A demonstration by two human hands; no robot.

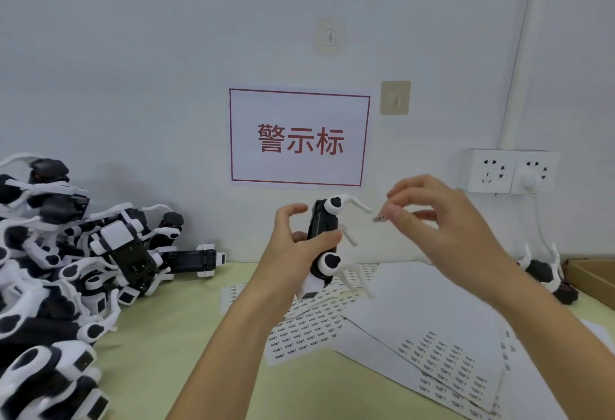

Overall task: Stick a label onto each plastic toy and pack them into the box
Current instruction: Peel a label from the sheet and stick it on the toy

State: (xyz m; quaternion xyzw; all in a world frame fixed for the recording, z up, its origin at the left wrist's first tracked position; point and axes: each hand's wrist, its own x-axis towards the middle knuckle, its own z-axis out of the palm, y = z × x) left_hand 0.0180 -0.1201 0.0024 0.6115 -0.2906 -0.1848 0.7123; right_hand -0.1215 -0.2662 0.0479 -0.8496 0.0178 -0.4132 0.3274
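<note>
1. You hold the toy [322, 243] upright above the counter [173, 336], centre scene, so its dark side faces the incoming sticker.
2. Your left hand [296, 246] wraps its fingers round the body.
3. Your right hand [432, 216] pinches a small label [380, 219], just right of the toy.
4. Label sheets [416, 326] lie near; unlabelled toys [66, 253] pile left; the box [592, 273] waits far right.
</note>
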